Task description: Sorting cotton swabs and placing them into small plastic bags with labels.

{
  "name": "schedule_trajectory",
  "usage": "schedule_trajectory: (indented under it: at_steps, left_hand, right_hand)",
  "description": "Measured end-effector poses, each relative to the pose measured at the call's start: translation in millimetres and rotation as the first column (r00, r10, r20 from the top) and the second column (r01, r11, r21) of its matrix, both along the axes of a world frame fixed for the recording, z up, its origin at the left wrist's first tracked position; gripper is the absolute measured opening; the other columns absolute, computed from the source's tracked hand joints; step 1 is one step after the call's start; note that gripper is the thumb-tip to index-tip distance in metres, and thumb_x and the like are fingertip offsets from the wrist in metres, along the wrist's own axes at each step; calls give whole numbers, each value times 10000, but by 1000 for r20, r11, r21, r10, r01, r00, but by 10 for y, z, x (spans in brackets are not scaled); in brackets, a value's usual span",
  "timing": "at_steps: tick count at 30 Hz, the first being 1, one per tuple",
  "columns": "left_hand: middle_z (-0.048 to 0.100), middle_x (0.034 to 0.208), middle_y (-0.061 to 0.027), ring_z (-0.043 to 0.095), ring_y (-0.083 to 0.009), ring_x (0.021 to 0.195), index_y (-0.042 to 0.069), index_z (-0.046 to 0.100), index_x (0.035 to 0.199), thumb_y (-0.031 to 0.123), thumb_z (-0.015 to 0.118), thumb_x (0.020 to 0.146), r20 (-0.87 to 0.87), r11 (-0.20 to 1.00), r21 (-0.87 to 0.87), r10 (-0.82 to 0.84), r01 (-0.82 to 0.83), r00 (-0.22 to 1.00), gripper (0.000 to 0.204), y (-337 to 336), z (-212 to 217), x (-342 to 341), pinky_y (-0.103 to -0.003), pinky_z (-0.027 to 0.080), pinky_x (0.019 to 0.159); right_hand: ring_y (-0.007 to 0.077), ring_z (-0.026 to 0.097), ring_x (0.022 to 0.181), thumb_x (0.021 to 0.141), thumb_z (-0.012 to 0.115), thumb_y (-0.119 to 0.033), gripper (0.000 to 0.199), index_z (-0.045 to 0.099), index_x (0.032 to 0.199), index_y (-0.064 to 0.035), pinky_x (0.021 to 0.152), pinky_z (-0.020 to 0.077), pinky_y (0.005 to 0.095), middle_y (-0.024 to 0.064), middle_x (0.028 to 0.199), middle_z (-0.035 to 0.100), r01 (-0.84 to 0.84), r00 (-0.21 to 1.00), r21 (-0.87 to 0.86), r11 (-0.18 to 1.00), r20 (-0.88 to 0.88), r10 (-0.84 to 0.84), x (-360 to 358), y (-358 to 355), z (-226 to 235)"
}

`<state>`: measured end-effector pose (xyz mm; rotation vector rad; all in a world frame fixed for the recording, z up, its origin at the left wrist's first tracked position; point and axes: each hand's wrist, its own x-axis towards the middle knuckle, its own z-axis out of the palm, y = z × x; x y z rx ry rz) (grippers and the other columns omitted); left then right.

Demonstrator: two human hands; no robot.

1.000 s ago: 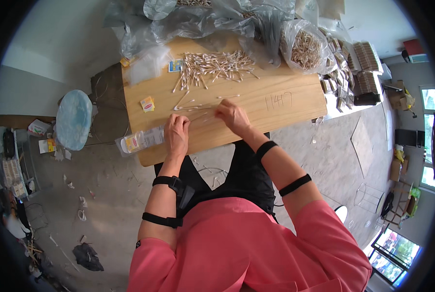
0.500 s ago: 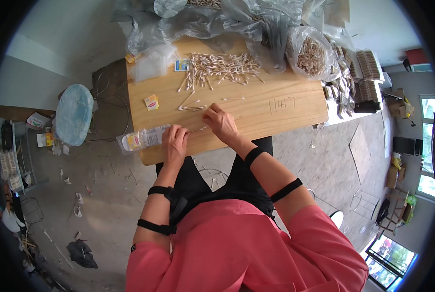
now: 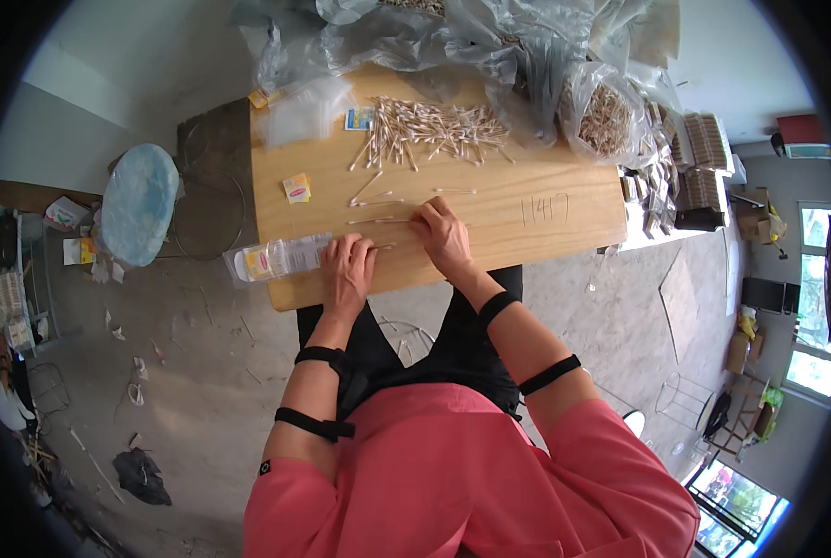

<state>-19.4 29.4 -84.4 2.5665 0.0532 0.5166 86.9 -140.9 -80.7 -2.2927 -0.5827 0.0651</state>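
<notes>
My left hand (image 3: 349,272) is closed at the right end of a clear plastic bag (image 3: 302,253), which lies flat at the table's near left edge with a yellow and white card inside. A cotton swab (image 3: 385,246) pokes out to the right beside the left fingertips. Bent in a pinch, my right hand (image 3: 445,234) has the right end of another cotton swab (image 3: 375,220) at its fingertips. Loose cotton swabs (image 3: 375,202) lie just beyond. Farther back spreads a heap of cotton swabs (image 3: 434,128).
Small yellow cards (image 3: 296,188) and a stack of clear bags (image 3: 306,113) lie on the table's left. Grey plastic sheeting (image 3: 397,46) covers the far edge. A bag of swabs (image 3: 604,121) and bundled packs (image 3: 704,153) stand at right. A blue stool (image 3: 139,205) is left.
My right hand has moved slightly right and nearer, drawing a cotton swab away from the loose ones. The left hand stays at the bag. The whole view has shifted a little.
</notes>
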Motion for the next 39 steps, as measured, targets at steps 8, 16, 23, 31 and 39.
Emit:
schedule_trajectory:
  at_steps: [8, 16, 23, 31, 39]
  left_hand:
    - [552, 1116, -81, 525, -297, 1061, 91, 588, 1086, 151, 654, 874, -16, 996, 67, 53, -51, 998, 229, -50, 35, 13, -443, 417, 892]
    - [536, 1189, -101, 502, -312, 1135, 79, 563, 1169, 115, 642, 866, -42, 995, 68, -73, 76, 996, 315, -12, 13, 28, -455, 401, 972]
    - [539, 1175, -64, 497, -290, 1135, 103, 573, 1144, 137, 630, 882, -57, 997, 36, -70, 72, 996, 271, -24, -2, 25, -435, 409, 965]
    - [499, 1302, -73, 448, -283, 1257, 73, 508, 1305, 170, 609, 900, -58, 991, 121, -44, 51, 997, 429, 4, 64, 26, -445, 350, 1093]
    - [496, 1331, -103, 437, -307, 1290, 16, 521, 1285, 81, 580, 881, -52, 985, 18, -169, 170, 984, 414, -24, 41, 102, -463, 338, 1117]
  right_hand:
    - [333, 635, 833, 845, 637, -168, 125, 652, 935, -83, 690, 516, 429, 101, 932, 600, -144, 989, 2, 990, -29, 144, 29, 330, 38]
    - [300, 635, 914, 817, 668, -135, 153, 674, 969, -127, 719, 531, 416, 67, 957, 610, -177, 961, 72, 982, 227, 157, 55, 183, -74]
    - [290, 629, 893, 816, 667, -159, 74, 651, 866, -106, 701, 520, 422, 56, 949, 593, -309, 935, -89, 947, 156, 320, 538, 455, 80]
    - [303, 634, 837, 804, 683, -170, 81, 650, 794, -96, 679, 519, 421, 74, 871, 591, -302, 946, -11, 953, 116, 301, 242, 318, -39]
    - [338, 613, 909, 863, 554, -104, 107, 587, 964, -97, 687, 524, 445, 120, 992, 555, -45, 977, -125, 991, 202, 70, 649, 621, 68]
